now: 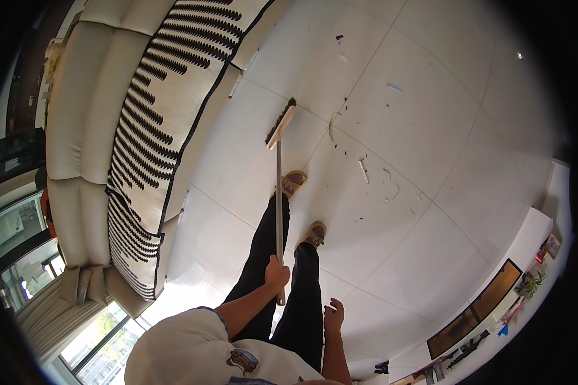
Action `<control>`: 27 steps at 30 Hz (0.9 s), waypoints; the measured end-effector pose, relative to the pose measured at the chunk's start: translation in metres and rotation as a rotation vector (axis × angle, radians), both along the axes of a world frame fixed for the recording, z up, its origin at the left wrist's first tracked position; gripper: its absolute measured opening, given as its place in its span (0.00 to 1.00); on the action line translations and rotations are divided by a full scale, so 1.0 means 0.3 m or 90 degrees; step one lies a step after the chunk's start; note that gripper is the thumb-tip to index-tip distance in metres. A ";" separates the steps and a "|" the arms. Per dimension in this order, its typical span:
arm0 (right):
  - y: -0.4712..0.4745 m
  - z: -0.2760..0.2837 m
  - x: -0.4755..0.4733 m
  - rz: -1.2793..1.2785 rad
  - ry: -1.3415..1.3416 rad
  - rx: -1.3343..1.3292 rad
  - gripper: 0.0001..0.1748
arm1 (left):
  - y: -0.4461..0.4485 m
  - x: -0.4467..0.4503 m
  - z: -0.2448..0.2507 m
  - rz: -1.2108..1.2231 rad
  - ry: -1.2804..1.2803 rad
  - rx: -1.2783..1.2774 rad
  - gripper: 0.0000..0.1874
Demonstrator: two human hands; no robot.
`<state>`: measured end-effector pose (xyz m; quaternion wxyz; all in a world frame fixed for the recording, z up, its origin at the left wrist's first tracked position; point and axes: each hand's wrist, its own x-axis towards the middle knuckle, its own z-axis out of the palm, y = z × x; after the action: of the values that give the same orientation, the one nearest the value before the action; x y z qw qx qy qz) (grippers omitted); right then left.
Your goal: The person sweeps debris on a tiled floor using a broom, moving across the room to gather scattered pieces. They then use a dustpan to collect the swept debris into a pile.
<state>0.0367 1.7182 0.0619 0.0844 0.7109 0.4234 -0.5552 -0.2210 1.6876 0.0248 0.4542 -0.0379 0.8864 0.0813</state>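
My left hand (276, 274) is closed around the lower part of a long-handled broom (279, 202), near the handle's end. The broom's head, pale with dark bristles, lies ahead of my feet, beside the sofa. My right hand (334, 314) hangs at my side, fingers apart and slightly curled, with nothing in it. On the tiled floor to the right of the broom lie a white stick-like piece (363, 171), a light blue strip (394, 88), a thin green strand (332, 127), a small dark purple scrap (339, 38) and several dark crumbs.
A beige sofa (84, 101) with a black-and-white patterned cover (149, 120) runs along the left. A thin object with a red end (235, 85) lies by its base. At the lower right stands a low white cabinet (525, 233), with a potted plant (531, 285) and toy guns near it.
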 end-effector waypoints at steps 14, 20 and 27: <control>-0.074 -0.030 0.051 -0.128 -0.003 -0.067 0.20 | 0.329 -0.488 -0.467 0.322 0.126 -0.059 0.20; -0.124 -0.087 0.058 -0.065 -0.037 -0.083 0.21 | 0.415 -0.617 -0.731 0.258 0.112 -0.067 0.27; -0.069 -0.091 0.013 -0.098 -0.030 -0.106 0.21 | 0.159 -0.474 -0.714 0.037 0.164 -0.134 0.26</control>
<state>0.0405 1.6974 0.0345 0.1102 0.7444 0.3181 -0.5767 -0.3631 1.7352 -0.1894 0.3279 -0.1003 0.9394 0.0055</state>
